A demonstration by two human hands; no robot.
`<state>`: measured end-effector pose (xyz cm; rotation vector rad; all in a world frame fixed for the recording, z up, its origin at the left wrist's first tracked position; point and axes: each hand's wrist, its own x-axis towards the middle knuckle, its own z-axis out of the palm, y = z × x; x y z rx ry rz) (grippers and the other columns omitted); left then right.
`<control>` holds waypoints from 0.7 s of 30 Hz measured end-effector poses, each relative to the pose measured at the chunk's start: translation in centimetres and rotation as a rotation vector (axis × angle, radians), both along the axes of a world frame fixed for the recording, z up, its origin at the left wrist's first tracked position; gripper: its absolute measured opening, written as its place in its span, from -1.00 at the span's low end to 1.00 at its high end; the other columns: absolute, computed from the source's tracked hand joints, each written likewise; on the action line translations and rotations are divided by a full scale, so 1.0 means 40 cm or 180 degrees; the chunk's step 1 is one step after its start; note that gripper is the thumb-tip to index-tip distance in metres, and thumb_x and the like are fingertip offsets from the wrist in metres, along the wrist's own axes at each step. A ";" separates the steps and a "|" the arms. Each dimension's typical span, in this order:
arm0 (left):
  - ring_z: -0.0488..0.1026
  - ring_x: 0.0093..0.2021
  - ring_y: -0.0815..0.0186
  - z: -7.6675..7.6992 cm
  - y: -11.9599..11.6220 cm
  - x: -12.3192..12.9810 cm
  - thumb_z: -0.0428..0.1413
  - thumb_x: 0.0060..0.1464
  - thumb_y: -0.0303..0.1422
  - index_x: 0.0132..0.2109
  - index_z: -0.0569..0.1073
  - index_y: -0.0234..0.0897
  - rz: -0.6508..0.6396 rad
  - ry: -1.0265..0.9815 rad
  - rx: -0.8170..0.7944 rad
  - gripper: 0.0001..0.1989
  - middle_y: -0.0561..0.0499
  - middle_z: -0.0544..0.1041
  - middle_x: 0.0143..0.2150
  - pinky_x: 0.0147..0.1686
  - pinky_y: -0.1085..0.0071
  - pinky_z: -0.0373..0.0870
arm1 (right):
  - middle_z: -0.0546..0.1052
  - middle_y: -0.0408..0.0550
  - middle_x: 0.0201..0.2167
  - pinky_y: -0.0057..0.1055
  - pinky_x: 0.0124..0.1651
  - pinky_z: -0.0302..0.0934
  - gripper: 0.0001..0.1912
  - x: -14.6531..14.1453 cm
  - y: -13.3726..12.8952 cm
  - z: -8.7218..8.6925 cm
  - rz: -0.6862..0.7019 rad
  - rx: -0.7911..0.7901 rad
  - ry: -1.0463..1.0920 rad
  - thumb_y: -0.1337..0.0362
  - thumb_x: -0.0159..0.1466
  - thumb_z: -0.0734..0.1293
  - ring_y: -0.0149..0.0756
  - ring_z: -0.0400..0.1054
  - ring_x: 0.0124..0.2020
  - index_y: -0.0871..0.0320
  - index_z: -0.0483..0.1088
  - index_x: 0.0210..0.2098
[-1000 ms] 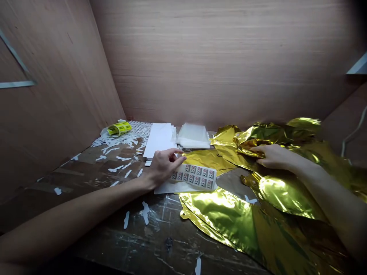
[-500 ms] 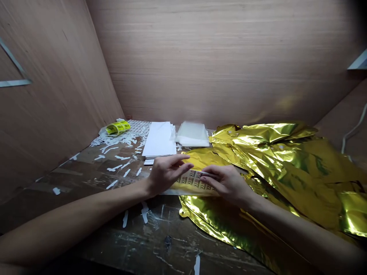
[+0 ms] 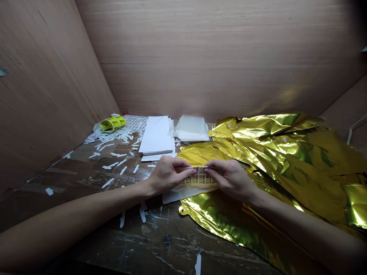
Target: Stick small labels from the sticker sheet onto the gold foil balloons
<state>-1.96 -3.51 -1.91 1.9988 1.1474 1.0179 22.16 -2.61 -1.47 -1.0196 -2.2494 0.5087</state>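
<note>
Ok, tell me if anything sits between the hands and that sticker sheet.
Nothing visible does: the left hand and the right hand both pinch the sticker sheet directly at its top edge.

The scuffed dark bench (image 3: 114, 244) carries scattered white peel-off strips (image 3: 107, 183) on the left, a yellow label roll (image 3: 112, 123) far left, a stack of white sheets (image 3: 157, 134) and clear plastic sleeves (image 3: 191, 129) far centre, and crumpled gold foil balloons (image 3: 286, 152) on the right.

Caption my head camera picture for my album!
Left hand and right hand pinch a sticker strip over gold foil balloons.
</note>
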 end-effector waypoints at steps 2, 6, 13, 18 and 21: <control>0.44 -0.47 0.34 -0.001 -0.001 0.001 0.24 0.15 -0.17 -0.28 0.68 -0.36 -0.0069 0.0013 0.0061 -0.70 -0.08 0.61 -0.44 -0.48 0.44 0.33 | 0.58 -0.12 -0.41 -0.40 -0.33 0.18 -0.78 -0.004 -0.004 0.004 -0.0063 0.0301 -0.0289 0.19 0.40 0.27 -0.36 0.39 -0.44 0.14 0.51 -0.25; 0.23 -0.56 0.46 -0.005 -0.001 0.003 0.20 0.19 -0.22 -0.36 0.64 -0.38 -0.0186 0.0137 0.0289 -0.70 0.05 0.44 -0.57 -0.56 0.50 0.16 | 0.58 -0.01 -0.32 -0.24 -0.11 0.16 -0.76 -0.022 -0.025 0.012 -0.0291 0.1494 -0.1040 0.19 0.43 0.24 -0.21 0.41 -0.28 0.18 0.47 -0.24; 0.17 -0.59 0.50 -0.010 -0.004 0.005 0.18 0.21 -0.27 -0.38 0.62 -0.36 -0.0259 0.0383 0.0621 -0.72 0.10 0.41 -0.61 -0.57 0.51 0.12 | 0.59 -0.10 -0.28 -0.29 -0.09 0.14 -0.84 -0.028 -0.026 -0.004 -0.0162 0.1128 -0.0741 0.23 0.45 0.25 -0.26 0.42 -0.25 0.12 0.45 -0.17; 0.13 -0.61 0.50 -0.010 -0.007 0.006 0.16 0.23 -0.30 -0.41 0.61 -0.33 -0.0274 0.0581 0.0851 -0.72 0.13 0.35 -0.64 -0.59 0.51 0.06 | 0.55 -0.18 -0.38 -0.38 -0.23 0.11 -0.86 -0.025 -0.014 -0.025 -0.0173 0.0410 -0.0282 0.24 0.42 0.29 -0.34 0.37 -0.36 0.09 0.44 -0.26; 0.14 -0.60 0.49 -0.016 -0.004 0.004 0.13 0.25 -0.28 -0.45 0.58 -0.34 -0.0308 0.0728 0.0989 -0.67 0.13 0.31 -0.64 -0.57 0.51 0.10 | 0.53 -0.17 -0.41 -0.36 -0.21 0.08 -0.82 -0.028 -0.013 -0.034 -0.0200 0.0494 -0.0409 0.24 0.43 0.25 -0.30 0.32 -0.36 0.09 0.44 -0.28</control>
